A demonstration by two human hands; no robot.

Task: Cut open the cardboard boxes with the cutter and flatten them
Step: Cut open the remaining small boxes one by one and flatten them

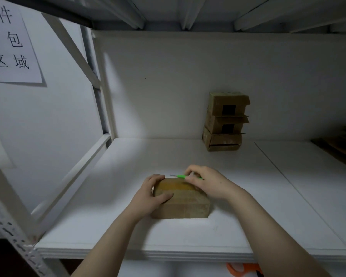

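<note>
The left hand [152,193] steadied the box [181,200]; the right hand [205,181] held the cutter [180,176] at its far edge, likely needing a straight pull along the seam.

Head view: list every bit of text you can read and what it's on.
"件": top line of the paper sign on the left wall.
"包": middle line; the character before it is cut off by the frame edge.
"区域": bottom line.
stacked boxes: faint marks on top, too blurred to read.
near box: no text visible.
</note>
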